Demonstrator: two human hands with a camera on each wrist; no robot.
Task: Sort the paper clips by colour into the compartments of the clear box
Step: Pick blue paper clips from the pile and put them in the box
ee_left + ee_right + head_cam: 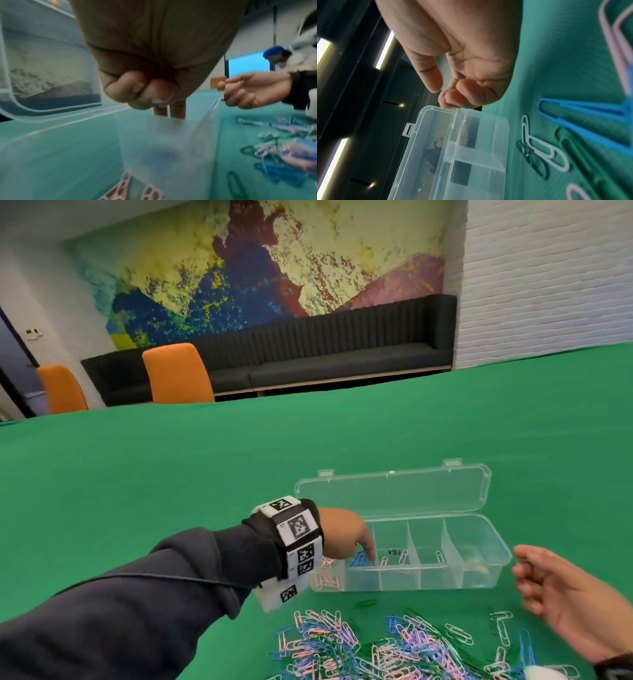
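The clear box (479, 585) stands open on the green table, its lid (394, 494) laid back. My left hand (370, 556) points two straight fingers (169, 111) down into the second compartment from the left, where blue clips (359, 559) lie; nothing shows between the fingers. Pink clips (327, 580) fill the leftmost compartment. Other compartments hold a few pale clips (440, 556). My right hand (527, 583) hovers just off the box's right end, fingers (453, 97) loosely curled and empty. The mixed pile of clips (376, 648) lies in front of the box.
Loose white (539, 150), green and blue (582, 121) clips lie scattered under my right hand. The green tabletop (171, 491) stretches far behind and left of the box. Two orange chairs (176, 374) and a dark bench stand beyond the table's far edge.
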